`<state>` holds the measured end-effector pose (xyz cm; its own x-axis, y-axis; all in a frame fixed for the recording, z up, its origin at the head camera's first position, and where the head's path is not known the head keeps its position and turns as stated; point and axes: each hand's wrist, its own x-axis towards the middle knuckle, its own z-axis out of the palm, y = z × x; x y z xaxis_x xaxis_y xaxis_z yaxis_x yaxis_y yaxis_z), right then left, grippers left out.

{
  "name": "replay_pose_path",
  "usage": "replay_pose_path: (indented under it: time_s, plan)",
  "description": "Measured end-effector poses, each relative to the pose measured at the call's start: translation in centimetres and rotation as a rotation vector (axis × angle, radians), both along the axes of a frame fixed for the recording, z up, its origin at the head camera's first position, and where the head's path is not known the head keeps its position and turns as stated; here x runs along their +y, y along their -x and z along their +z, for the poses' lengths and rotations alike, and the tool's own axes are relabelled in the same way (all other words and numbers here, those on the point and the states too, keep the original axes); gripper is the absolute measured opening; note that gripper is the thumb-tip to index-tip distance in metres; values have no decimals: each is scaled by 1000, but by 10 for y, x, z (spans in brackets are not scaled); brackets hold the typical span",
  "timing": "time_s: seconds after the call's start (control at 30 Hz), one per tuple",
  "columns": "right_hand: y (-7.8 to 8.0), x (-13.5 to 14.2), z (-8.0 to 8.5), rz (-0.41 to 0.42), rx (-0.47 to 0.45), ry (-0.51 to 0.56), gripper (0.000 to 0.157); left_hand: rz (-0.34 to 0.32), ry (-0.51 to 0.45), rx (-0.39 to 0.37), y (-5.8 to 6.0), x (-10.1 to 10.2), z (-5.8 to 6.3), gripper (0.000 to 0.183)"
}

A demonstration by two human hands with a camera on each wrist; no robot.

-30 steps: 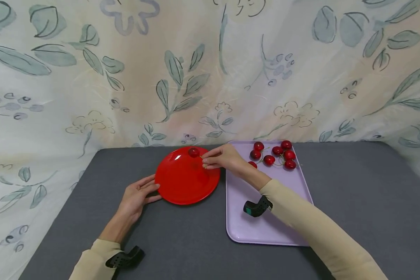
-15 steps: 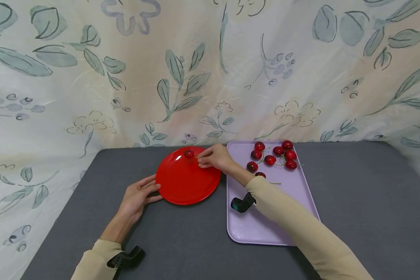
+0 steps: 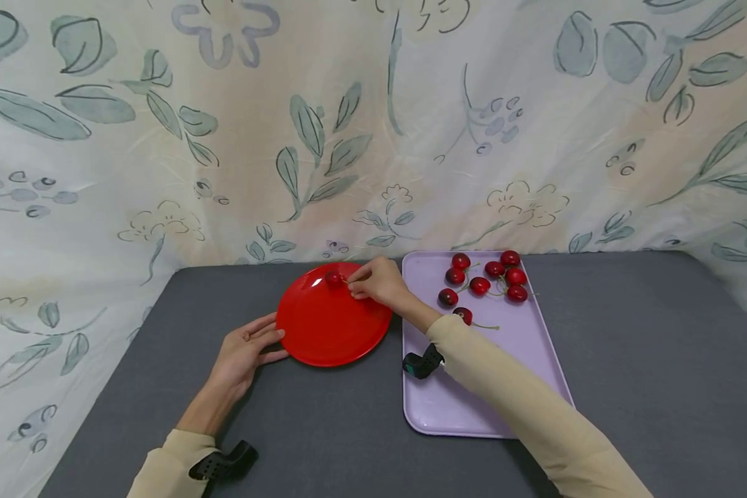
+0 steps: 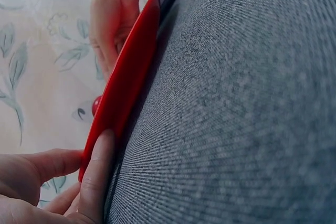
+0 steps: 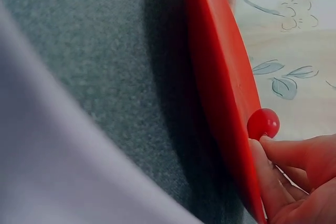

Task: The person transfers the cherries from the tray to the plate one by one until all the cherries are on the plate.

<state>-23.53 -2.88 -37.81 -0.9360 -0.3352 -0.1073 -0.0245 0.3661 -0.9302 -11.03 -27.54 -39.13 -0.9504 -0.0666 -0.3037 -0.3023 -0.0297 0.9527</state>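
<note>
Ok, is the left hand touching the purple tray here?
No, the left hand holds the red plate by its rim, apart from the purple tray.

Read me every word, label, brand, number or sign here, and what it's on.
No readable text anywhere.
Red plate and lavender tray: no lettering visible.
Floral backdrop: only drawn plants.
Left black wristband and right black wristband: any marking is too small to read.
</note>
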Motion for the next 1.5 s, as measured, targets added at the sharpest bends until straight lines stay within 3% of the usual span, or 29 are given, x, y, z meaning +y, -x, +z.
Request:
replay_pose_path:
  time_s: [0.33,0.53,0.97,1.23,1.5]
  plan:
    - [-3,-2,0,-32,74,-64,13,-11,-5,21,-3,0,0,55]
    - [-5,-4,2,-47,115,-159,12,-14,7,27,-3,0,-2,55]
    - [-8,0,6,-13,218,-238,12,-6,6,32,-6,1,-3,54]
    - [-5,18,21,4,284,-272,13,-3,16,25,-5,3,-1,54]
    - [-12,52,47,70,391,-289,15,9,8,12,-4,2,1,54]
